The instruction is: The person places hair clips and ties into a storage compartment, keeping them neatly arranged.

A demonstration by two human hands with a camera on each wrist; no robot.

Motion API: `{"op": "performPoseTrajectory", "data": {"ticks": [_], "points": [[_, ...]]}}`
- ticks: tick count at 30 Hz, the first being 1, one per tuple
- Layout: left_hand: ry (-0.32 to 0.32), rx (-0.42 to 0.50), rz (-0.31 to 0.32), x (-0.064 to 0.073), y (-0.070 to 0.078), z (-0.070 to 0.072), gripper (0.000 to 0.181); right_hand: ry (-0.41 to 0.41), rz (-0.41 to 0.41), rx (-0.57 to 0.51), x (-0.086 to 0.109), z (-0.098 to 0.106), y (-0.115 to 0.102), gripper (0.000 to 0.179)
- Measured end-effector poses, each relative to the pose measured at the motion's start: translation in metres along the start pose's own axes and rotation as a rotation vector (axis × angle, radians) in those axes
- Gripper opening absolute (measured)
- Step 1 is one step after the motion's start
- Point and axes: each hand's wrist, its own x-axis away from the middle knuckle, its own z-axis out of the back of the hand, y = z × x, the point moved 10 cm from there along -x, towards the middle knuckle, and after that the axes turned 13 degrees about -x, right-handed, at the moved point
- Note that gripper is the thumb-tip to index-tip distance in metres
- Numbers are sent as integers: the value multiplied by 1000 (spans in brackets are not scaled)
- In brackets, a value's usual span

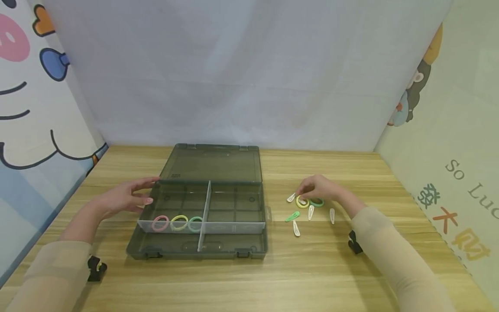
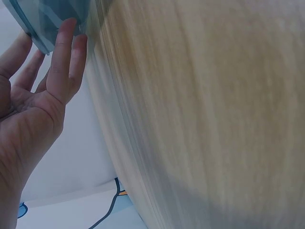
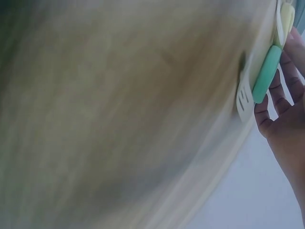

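My left hand (image 1: 121,199) is at the left side of a grey translucent divided box (image 1: 234,251), its fingers loosely spread and fingertips touching the wall. A pink hair tie (image 1: 160,223), a yellow hair tie (image 1: 179,222) and a green hair tie (image 1: 195,224) lean in the left part of the box. My right hand (image 1: 320,188) reaches down, fingertips right at another yellow hair tie (image 1: 299,205), which has a white snap clip (image 1: 302,201) within its ring. I cannot tell whether the fingers pinch either. Beside it is a second green hair tie (image 1: 317,203).
A green snap clip (image 1: 292,216) and several white snap clips (image 1: 296,228) lie scattered on the wooden table (image 1: 312,273), right of the box. The box's lid (image 1: 218,162) lies open toward the back. A pale curtain (image 1: 241,78) hangs behind the table.
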Motion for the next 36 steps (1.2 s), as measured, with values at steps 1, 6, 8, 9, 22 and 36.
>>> {"op": "performPoseTrajectory", "data": {"ticks": [1, 6, 8, 9, 22, 36], "points": [[0, 0, 0, 0, 0, 0, 75, 0, -2, -3, -1, 0, 0, 13], [-1, -1, -1, 0, 1, -1, 75, -6, -4, -5, -3, -1, 2, 12], [-1, 1, 1, 0, 2, -1, 75, -6, -4, -4, -4, -1, 3, 12], [-1, 3, 1, 0, 2, -1, 75, -7, -4, -2, -4, -1, 3, 12], [3, 5, 4, 0, 2, -1, 75, -9, -28, 37, -6, -1, -6, 11], [5, -1, 5, -2, -1, -1, 75, 6, 46, 93, -10, 7, -46, 9]]}}
